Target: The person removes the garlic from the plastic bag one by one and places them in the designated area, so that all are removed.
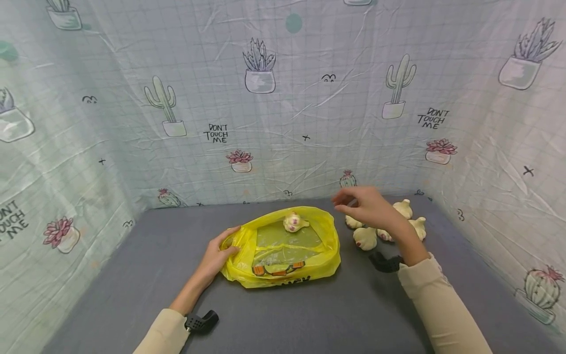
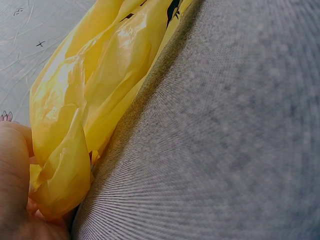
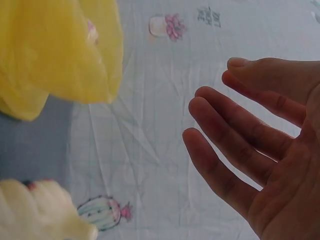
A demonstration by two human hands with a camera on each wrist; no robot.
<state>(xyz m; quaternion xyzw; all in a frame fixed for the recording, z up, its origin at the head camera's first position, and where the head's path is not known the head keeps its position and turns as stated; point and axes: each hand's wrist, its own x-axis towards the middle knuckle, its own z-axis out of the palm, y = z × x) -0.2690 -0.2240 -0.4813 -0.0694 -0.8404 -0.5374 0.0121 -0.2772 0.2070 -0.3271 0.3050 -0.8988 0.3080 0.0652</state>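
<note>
A yellow plastic bag (image 1: pixel 329 241) lies on the grey table with its mouth spread wide. Inside it, toward the far side, sits one garlic bulb (image 1: pixel 293 222). My left hand (image 1: pixel 215 255) grips the bag's left edge between thumb and fingers; the left wrist view shows the crumpled yellow plastic (image 2: pixel 65 180) in that grip. Past the bag's right rim, my right hand (image 1: pixel 369 206) is raised with nothing in it, its fingers (image 3: pixel 227 155) loosely extended and apart. Below and beside it lie several garlic bulbs (image 1: pixel 365 238), some partly hidden by the hand and wrist.
A pale curtain (image 1: pixel 283 113) printed with cacti and potted plants hangs around the back and both sides of the grey table (image 1: pixel 283 319). Black straps with camera mounts (image 1: pixel 203 322) sit on both wrists, below beige sleeves.
</note>
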